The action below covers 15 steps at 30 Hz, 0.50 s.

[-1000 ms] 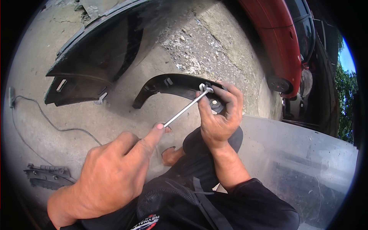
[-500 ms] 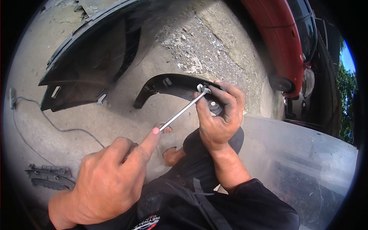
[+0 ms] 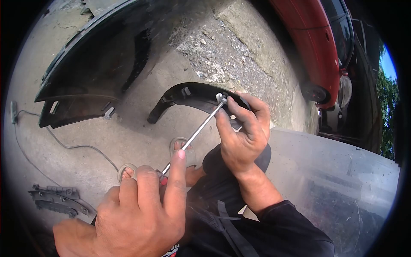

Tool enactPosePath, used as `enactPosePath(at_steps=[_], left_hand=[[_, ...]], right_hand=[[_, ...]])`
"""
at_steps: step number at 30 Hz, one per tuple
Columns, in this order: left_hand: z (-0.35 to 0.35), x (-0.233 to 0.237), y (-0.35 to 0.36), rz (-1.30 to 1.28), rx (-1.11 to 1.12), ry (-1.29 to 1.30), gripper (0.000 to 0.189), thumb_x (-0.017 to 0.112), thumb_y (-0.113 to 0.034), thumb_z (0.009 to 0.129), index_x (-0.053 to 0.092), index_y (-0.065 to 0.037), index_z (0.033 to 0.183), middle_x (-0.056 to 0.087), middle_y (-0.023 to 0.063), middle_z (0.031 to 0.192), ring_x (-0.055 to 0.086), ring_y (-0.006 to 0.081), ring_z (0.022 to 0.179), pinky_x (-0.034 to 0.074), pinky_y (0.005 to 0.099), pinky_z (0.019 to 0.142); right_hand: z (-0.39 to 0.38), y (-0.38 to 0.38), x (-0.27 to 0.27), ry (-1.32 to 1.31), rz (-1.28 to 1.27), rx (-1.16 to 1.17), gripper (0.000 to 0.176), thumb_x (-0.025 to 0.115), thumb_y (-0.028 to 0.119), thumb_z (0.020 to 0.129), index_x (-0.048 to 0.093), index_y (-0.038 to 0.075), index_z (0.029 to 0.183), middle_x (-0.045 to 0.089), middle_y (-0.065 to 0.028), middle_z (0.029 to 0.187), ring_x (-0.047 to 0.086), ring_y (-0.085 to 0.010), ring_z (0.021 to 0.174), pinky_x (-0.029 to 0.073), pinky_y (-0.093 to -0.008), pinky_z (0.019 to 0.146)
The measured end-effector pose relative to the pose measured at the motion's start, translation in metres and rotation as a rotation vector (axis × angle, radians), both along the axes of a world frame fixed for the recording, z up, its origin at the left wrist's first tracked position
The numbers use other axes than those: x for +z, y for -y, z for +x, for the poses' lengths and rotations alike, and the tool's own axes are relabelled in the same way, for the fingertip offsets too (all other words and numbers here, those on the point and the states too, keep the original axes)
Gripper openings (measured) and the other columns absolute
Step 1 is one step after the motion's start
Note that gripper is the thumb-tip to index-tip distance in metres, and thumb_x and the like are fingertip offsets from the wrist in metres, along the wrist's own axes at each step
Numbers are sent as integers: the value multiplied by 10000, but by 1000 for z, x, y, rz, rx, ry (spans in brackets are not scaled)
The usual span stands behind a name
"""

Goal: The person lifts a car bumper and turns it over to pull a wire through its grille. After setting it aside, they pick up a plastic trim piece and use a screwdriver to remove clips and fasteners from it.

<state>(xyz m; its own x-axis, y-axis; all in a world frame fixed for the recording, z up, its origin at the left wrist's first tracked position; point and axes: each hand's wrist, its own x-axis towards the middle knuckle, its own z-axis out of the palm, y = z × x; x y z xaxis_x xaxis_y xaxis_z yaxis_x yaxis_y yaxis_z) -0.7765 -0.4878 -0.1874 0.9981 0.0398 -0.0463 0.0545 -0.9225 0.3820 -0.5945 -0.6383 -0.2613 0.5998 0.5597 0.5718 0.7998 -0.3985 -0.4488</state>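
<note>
A screwdriver (image 3: 199, 129) with a long silver shaft is gripped in my left hand (image 3: 137, 214), with one finger stretched along the shaft. Part of its red handle shows between the fingers; the rest is hidden. Its tip meets a light grey clip (image 3: 221, 98) on the inner side of a black curved wheel arch trim (image 3: 175, 92). My right hand (image 3: 244, 137) is closed round the near end of that trim, fingers close to the clip. The trim's far end curves down to the left, held above the ground.
A large dark body panel (image 3: 92, 73) lies at the upper left. On the concrete are a grey cable (image 3: 81, 146) and a black plastic part (image 3: 58, 199). A grey panel (image 3: 329, 171) is at my right, and a red car (image 3: 306, 47) stands beyond. Rubble (image 3: 209, 55) lies ahead.
My left hand has shifted right and turned, its fingers changing place on the screwdriver, so some red handle now shows. The tip stays at the clip; the trim has moved slightly left.
</note>
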Motion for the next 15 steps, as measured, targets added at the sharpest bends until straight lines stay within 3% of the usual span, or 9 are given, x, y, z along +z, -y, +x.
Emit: enactPosePath(at_steps=[7,9,10,12,13,15], left_hand=[[10,-2,-6,-110,-1,-26,525,612,-74,825,548,19,1338,515,130,841,578,204,602,490,329,492],[15,-7,-17,-361,13,-80,477,591,-29,846,555,41,1316,549,123,807,566,200,567,473,304,498],[16,-14,-22,-361,12,-75,477,591,-29,846,555,41,1316,549,123,807,566,200,567,473,304,498],[20,-33,-26,-898,99,27,444,573,12,859,562,45,1301,580,121,746,560,199,542,460,288,512],[21,-35,-22,-896,98,27,444,573,12,859,562,45,1301,580,121,746,560,199,542,460,288,512],[25,-39,-10,-1382,292,-169,455,565,38,852,560,42,1307,586,136,691,556,197,536,453,273,526]], right_hand=[[7,4,-1,39,-34,0,269,790,-57,681,725,-3,936,637,-143,1049,662,-217,890,549,-292,730],[9,4,0,27,-22,-10,267,789,-57,681,726,-5,936,638,-144,1039,661,-214,882,547,-293,729],[10,6,1,32,-22,-11,267,789,-57,681,726,-5,936,638,-144,1039,661,-214,882,547,-293,729],[13,10,0,27,-40,-20,259,786,-59,687,726,-9,934,636,-144,1030,660,-215,874,545,-293,727],[13,9,0,28,-38,-20,259,786,-59,687,726,-9,934,636,-144,1030,660,-215,874,545,-293,727],[14,9,1,-15,-36,-48,249,779,-61,694,724,-15,932,635,-143,1025,658,-218,869,543,-293,726]])
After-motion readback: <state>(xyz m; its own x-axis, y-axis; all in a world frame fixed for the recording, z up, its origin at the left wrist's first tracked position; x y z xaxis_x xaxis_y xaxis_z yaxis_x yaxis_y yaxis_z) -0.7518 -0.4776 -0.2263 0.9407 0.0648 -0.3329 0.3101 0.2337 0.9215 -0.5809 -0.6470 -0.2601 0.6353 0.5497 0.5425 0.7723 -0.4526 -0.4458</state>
